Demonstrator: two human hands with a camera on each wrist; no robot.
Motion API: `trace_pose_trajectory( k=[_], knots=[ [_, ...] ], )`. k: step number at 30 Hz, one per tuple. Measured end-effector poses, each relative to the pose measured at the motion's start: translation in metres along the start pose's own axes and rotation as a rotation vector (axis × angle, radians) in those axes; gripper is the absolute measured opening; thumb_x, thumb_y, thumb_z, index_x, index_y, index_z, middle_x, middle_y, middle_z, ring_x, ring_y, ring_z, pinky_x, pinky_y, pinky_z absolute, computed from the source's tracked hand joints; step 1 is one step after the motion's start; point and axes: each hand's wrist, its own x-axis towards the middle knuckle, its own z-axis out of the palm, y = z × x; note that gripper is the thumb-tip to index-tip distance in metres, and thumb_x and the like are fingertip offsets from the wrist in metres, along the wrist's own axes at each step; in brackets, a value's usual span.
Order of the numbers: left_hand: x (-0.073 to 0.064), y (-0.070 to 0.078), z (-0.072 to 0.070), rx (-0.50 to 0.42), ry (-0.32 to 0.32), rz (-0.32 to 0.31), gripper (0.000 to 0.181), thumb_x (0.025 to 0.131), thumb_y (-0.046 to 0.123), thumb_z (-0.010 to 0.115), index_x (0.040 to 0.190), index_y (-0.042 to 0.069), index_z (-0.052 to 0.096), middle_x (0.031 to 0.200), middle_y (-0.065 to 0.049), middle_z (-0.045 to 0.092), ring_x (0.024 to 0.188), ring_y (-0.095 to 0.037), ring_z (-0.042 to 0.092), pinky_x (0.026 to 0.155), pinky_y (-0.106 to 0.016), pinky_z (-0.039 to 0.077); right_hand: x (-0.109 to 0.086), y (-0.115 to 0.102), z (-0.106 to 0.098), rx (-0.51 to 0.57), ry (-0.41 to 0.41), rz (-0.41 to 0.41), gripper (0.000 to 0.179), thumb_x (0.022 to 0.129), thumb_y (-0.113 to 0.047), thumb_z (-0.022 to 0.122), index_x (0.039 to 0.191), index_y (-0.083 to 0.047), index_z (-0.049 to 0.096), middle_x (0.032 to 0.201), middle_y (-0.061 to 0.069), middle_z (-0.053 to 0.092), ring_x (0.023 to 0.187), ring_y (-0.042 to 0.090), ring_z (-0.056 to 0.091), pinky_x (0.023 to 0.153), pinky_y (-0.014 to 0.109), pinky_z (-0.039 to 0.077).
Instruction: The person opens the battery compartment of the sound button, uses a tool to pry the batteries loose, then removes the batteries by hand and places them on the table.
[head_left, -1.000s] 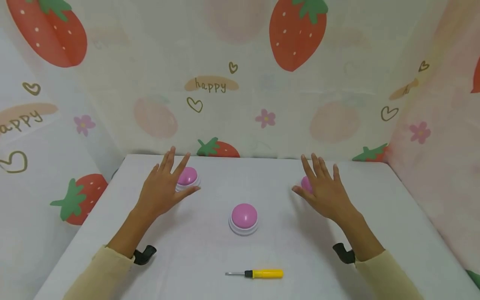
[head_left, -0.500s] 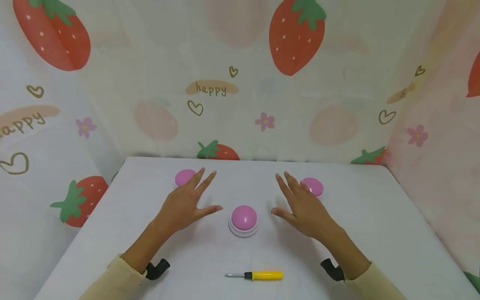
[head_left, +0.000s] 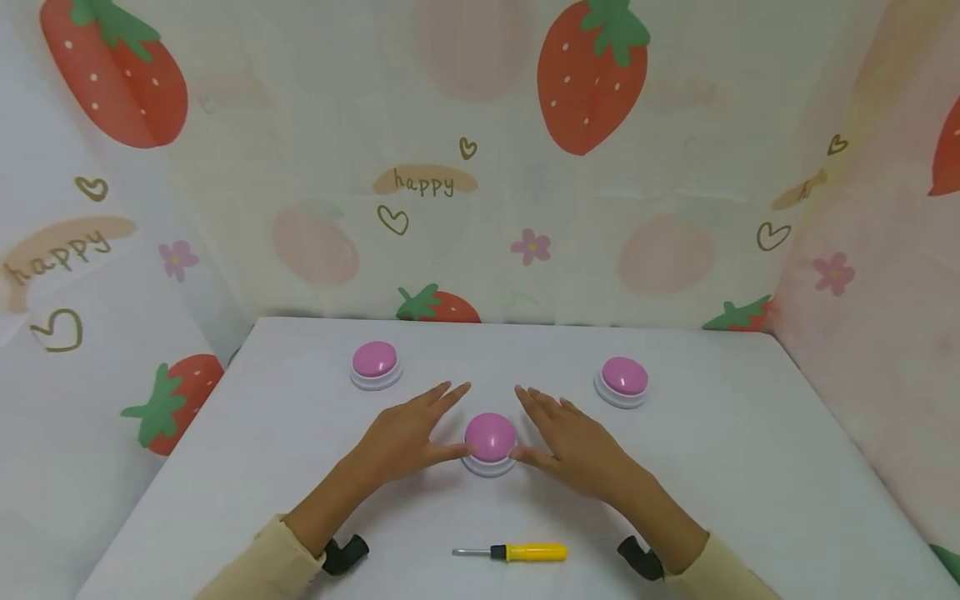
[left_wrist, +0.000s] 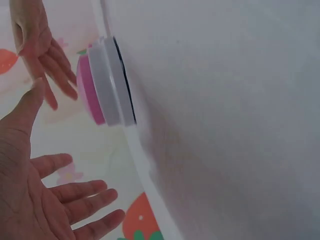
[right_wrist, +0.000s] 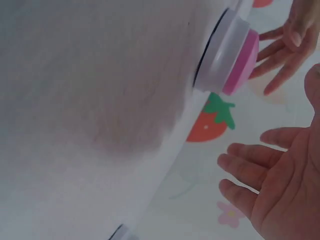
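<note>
A pink dome button on a white round base (head_left: 490, 438) stands near the middle of the table, in the head view. My left hand (head_left: 405, 440) is just left of it and my right hand (head_left: 581, 450) just right, fingers spread and fairly straight, thumbs toward the dome. In the left wrist view the left hand (left_wrist: 45, 190) hovers apart from the button (left_wrist: 102, 82), palm visible, holding nothing. The right wrist view shows the right hand (right_wrist: 280, 175) likewise raised off the table near the same button (right_wrist: 227, 55), with nothing in it.
Two similar pink buttons stand farther back, a left one (head_left: 375, 365) and a right one (head_left: 622, 382). Nearer the front lies a yellow-handled screwdriver (head_left: 512, 552), its tip pointing left. A strawberry-patterned curtain (head_left: 592, 75) surrounds the white table (head_left: 750, 467).
Both hands have moved inward and back toward me, from over the two far buttons to either side of the middle button. The far buttons are now uncovered.
</note>
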Motion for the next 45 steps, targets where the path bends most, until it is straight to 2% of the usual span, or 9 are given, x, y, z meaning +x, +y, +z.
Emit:
trace_pose_trajectory(
  k=[7,12,19,28,36,45],
  knots=[
    [0.005,0.004,0.008,-0.088,-0.063,0.014,0.089,0.084,0.061,0.074,0.158,0.026,0.038,0.152,-0.005,0.051,0.136,-0.029,0.052,0.101,-0.054,0.052,0.005,-0.01,0.006,0.074,-0.09,0.043,0.077,0.095,-0.062,0.058,0.159,-0.024,0.036,0.156,0.002,0.046,0.14,0.042,0.044,0.107,0.063,0.042],
    [0.008,0.005,0.009,-0.156,-0.123,0.021,0.091,0.081,0.055,0.081,0.156,0.021,0.043,0.151,-0.002,0.053,0.136,-0.028,0.052,0.106,-0.054,0.048,0.006,-0.014,0.008,0.073,-0.115,0.01,0.07,0.097,-0.054,0.061,0.155,-0.02,0.043,0.15,0.004,0.054,0.134,0.039,0.052,0.106,0.059,0.046],
    [0.013,0.001,0.015,-0.229,-0.166,0.053,0.082,0.081,0.044,0.085,0.15,0.015,0.052,0.144,-0.001,0.06,0.132,-0.022,0.056,0.108,-0.045,0.048,0.009,-0.015,0.011,0.081,-0.123,-0.025,0.069,0.097,-0.049,0.064,0.154,-0.016,0.045,0.148,0.006,0.056,0.132,0.034,0.056,0.105,0.054,0.048],
    [0.016,-0.002,0.017,-0.254,-0.146,0.09,0.073,0.083,0.029,0.086,0.146,0.01,0.055,0.138,-0.005,0.064,0.124,-0.023,0.06,0.104,-0.043,0.051,0.015,-0.013,0.012,0.165,-0.131,-0.05,0.071,0.094,-0.043,0.071,0.153,-0.013,0.045,0.146,0.005,0.057,0.13,0.026,0.058,0.104,0.045,0.051],
    [0.015,-0.003,0.027,-0.25,-0.139,0.065,0.073,0.082,0.033,0.087,0.144,0.012,0.056,0.135,-0.003,0.066,0.121,-0.021,0.062,0.101,-0.04,0.054,0.018,-0.011,0.014,0.196,-0.142,-0.072,0.073,0.092,-0.041,0.074,0.153,-0.012,0.046,0.147,0.005,0.056,0.132,0.025,0.056,0.107,0.044,0.049],
    [0.016,-0.004,0.035,-0.271,-0.105,0.076,0.074,0.082,0.032,0.086,0.146,0.012,0.054,0.136,-0.004,0.065,0.121,-0.021,0.063,0.101,-0.04,0.053,0.019,-0.007,0.014,0.246,-0.138,-0.111,0.072,0.092,-0.034,0.076,0.153,-0.009,0.046,0.147,0.005,0.057,0.133,0.023,0.055,0.108,0.042,0.048]
  ],
)
